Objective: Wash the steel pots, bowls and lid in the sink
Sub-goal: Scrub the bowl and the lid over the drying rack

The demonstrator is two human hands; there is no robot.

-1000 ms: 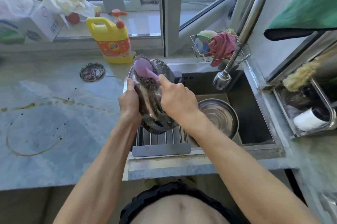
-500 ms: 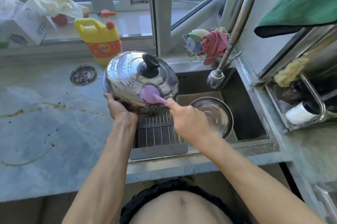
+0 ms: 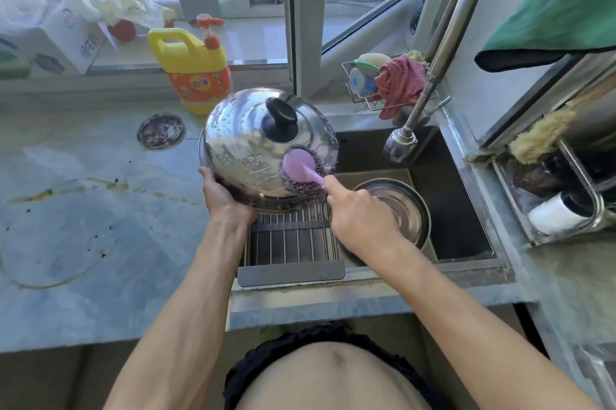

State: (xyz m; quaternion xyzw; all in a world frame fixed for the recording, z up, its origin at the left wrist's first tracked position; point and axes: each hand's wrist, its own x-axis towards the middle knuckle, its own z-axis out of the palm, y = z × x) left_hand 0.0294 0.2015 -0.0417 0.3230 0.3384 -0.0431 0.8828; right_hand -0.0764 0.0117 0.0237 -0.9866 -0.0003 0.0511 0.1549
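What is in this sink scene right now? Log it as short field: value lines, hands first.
left hand: grips lower-left rim of steel lid, holding it tilted over the sink rack
right hand: holds pink-handled scrubber, steel-wool head pressed on lid's top side
lid state: black knob facing camera, soapy droplets on surface
sink: steel bowl inside, under right hand
faucet: no water visibly running
counter: yellow detergent bottle, stains

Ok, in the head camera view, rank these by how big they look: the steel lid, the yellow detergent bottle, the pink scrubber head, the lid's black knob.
1. steel lid
2. yellow detergent bottle, though it stands farther back
3. pink scrubber head and black knob: too alike to rank
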